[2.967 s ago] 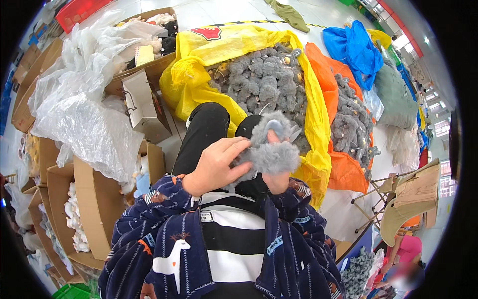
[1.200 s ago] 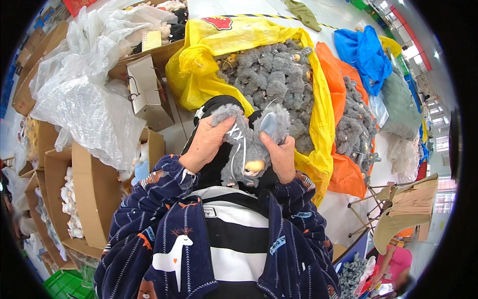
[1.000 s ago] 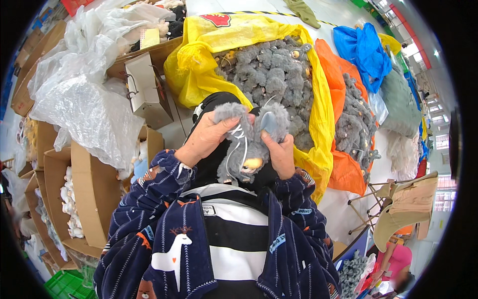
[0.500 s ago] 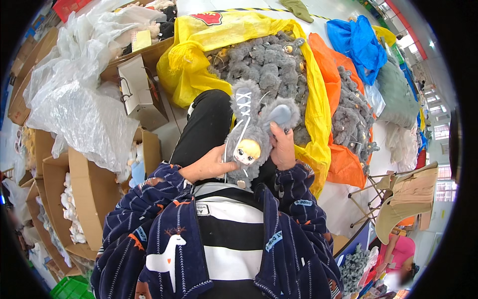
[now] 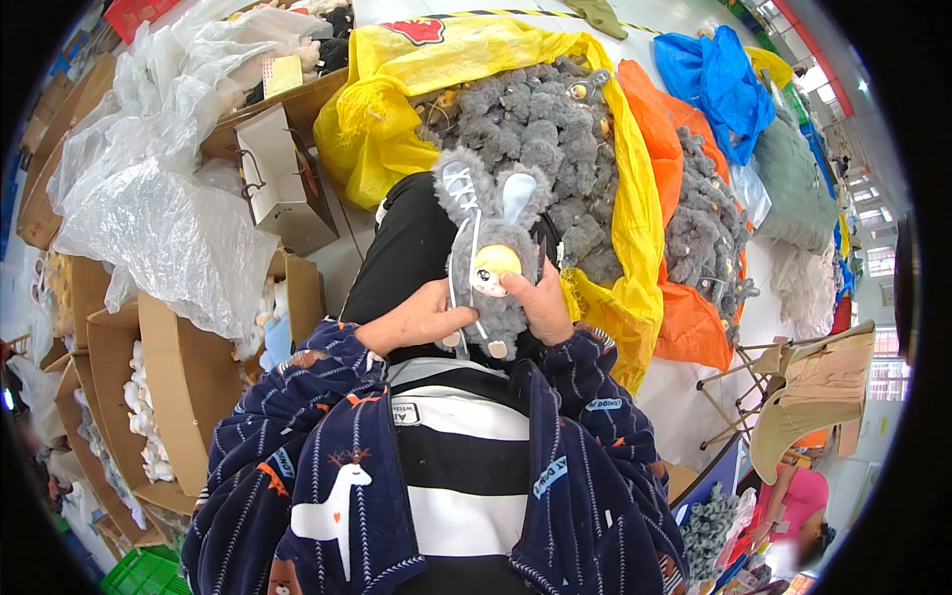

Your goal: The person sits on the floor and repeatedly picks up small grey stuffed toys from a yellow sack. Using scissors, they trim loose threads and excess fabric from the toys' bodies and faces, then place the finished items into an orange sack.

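Between my two hands, over my lap, I hold a grey plush bunny doll [image 5: 488, 236] upright. Its two long ears point away from me, the left one laced with white ribbon, the right one with a pale lining. White ribbon ends hang down past its small doll face. My left hand [image 5: 426, 319] is closed on the doll's lower left side. My right hand [image 5: 540, 299] grips its right side, the thumb lying over part of the face. Just beyond, a yellow sack [image 5: 635, 233] lies open, full of similar grey plush dolls [image 5: 540, 119].
To the right lie an orange sack [image 5: 684, 317] of grey plush, a blue bag [image 5: 709, 89] and a folding chair [image 5: 808, 397]. Cardboard boxes [image 5: 188, 387], clear plastic sheeting [image 5: 159, 208] and a paper bag [image 5: 283, 183] are at left. Another person [image 5: 793, 501] in pink is at lower right.
My right hand has let go of the right ear and moved down onto the doll's side and face. That ear now stands upright, and the doll is turned straighter.
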